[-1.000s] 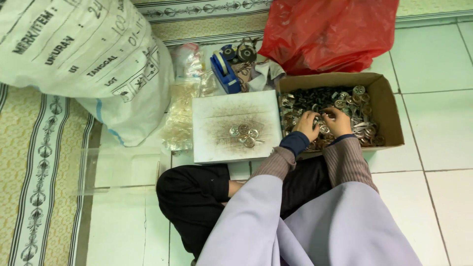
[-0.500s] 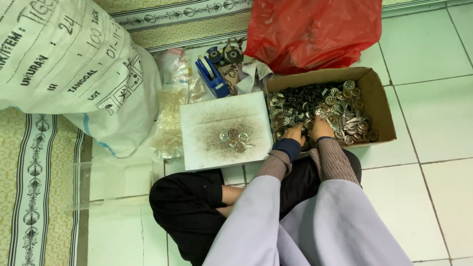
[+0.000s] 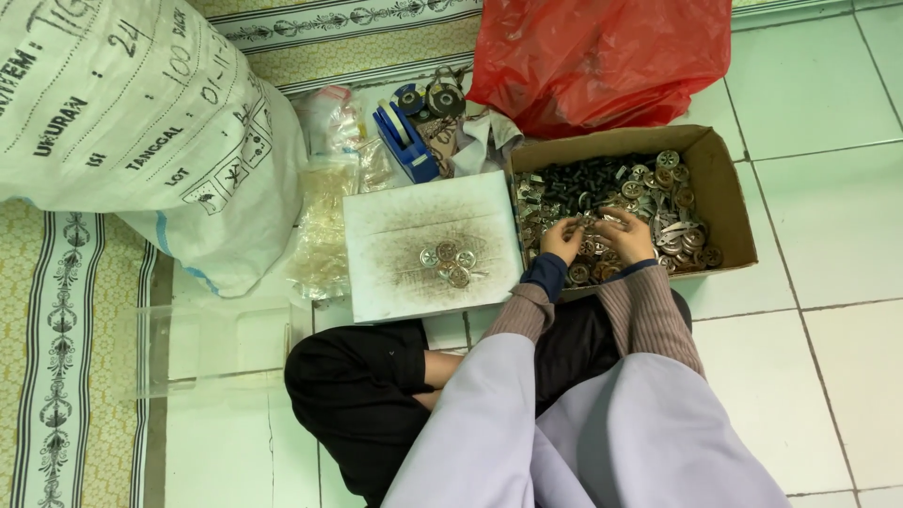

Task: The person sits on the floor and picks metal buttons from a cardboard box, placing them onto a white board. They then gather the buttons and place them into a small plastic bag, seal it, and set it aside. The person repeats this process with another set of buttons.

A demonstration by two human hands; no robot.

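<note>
Both my hands reach into a brown cardboard box (image 3: 729,202) filled with small round metal parts (image 3: 673,202) and dark pieces. My left hand (image 3: 562,239) rests on the pile near the box's left side, fingers curled over parts. My right hand (image 3: 625,235) lies beside it, fingers bent among the metal parts. What either hand grips is hidden by the fingers. To the left of the box lies a stained white board (image 3: 428,246) with several round metal parts (image 3: 448,262) on its middle.
A big white woven sack (image 3: 132,132) stands at the far left, a red plastic bag (image 3: 602,56) behind the box. A blue tape dispenser (image 3: 403,141) and clear plastic bags (image 3: 324,221) lie between them. A clear plastic box (image 3: 212,343) sits on the tiled floor by my knee.
The view has shifted slightly and the hands have stayed in the box, moving a little over the metal parts. The board and its parts have not moved.
</note>
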